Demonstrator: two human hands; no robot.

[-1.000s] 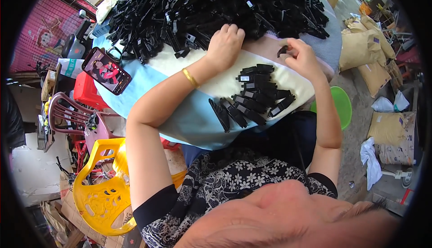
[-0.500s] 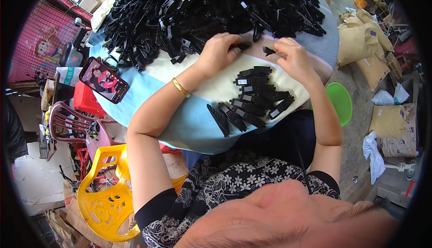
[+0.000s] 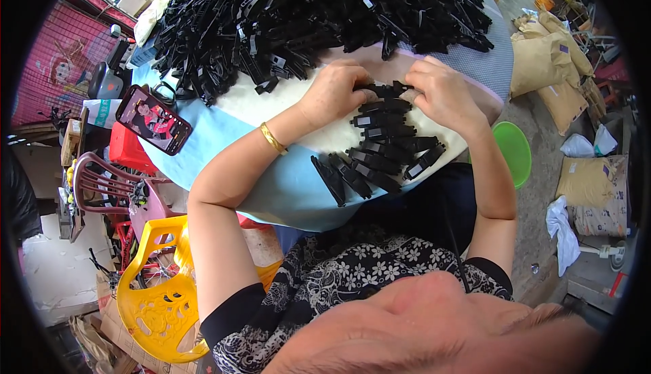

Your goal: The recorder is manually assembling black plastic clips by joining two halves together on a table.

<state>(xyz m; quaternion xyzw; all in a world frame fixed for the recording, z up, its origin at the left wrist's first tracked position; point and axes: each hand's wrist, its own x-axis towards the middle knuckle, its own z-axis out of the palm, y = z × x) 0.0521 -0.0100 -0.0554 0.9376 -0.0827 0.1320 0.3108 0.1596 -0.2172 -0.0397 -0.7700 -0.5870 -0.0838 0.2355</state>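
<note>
Two bare hands meeting at centre frame, a little above the middle, over a small black plastic clip piece (image 3: 388,90) pinched between them. Left hand (image 3: 337,92) curled narrow, fingertips closed on the left end of that piece; gold bangle (image 3: 273,139) on its wrist, down and to the left. Right hand (image 3: 442,92) likewise bent tight, fingers pressing the right end of the same piece. Directly below both hands, touching or nearly so, a neat row of finished black plastic clips (image 3: 383,149) laid side by side, running diagonally toward lower centre. Above and behind the hands, filling the upper middle of the frame, a big loose heap of black plastic parts (image 3: 305,14), its near edge just beside the knuckles. Under all of it, a round table covered in pale blue and cream cloth (image 3: 271,191).

At the left edge of the table, well apart from the hands, a black smartphone with a lit screen (image 3: 154,119). Lower left, a yellow plastic chair (image 3: 159,292); above it a dark maroon plastic chair (image 3: 102,184). Right of the table, a green plastic bowl (image 3: 513,150) on the ground, and brown paper sacks (image 3: 546,62) stacked at upper right. Bottom of frame, a black floral-print top (image 3: 339,279).
</note>
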